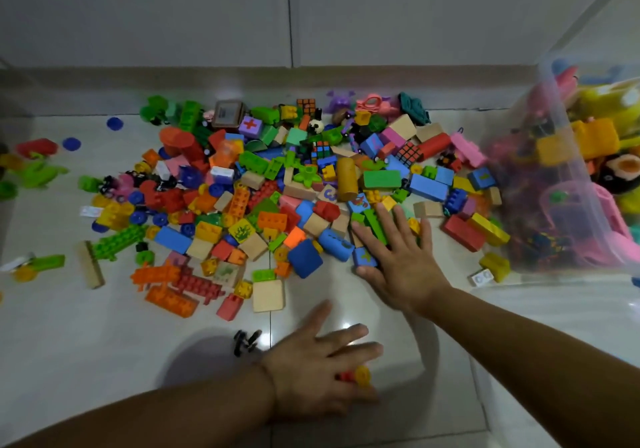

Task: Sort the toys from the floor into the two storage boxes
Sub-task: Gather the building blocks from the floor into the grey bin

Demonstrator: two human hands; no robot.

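Observation:
A wide pile of toys (277, 184) covers the tiled floor: plastic bricks, wooden blocks, wheels and small puzzle cubes. My right hand (398, 253) lies flat on the pile's near right edge, fingers straight and spread. It rests over a green brick (375, 222) and touches a small blue block (363, 257). My left hand (318, 364) is low over bare floor in front of the pile. Its thumb and upper fingers are stretched out, and its lower fingers curl round a small red and yellow piece (358, 375). One clear storage box (568, 157), full of mixed toys, stands at the right.
A white wall and skirting close off the back. Stray pieces lie at the far left, among them a red brick (36, 146) and blue discs (71, 143). A small black toy (246, 341) sits on the floor beside my left wrist. Another pale box edge (519, 361) shows at lower right.

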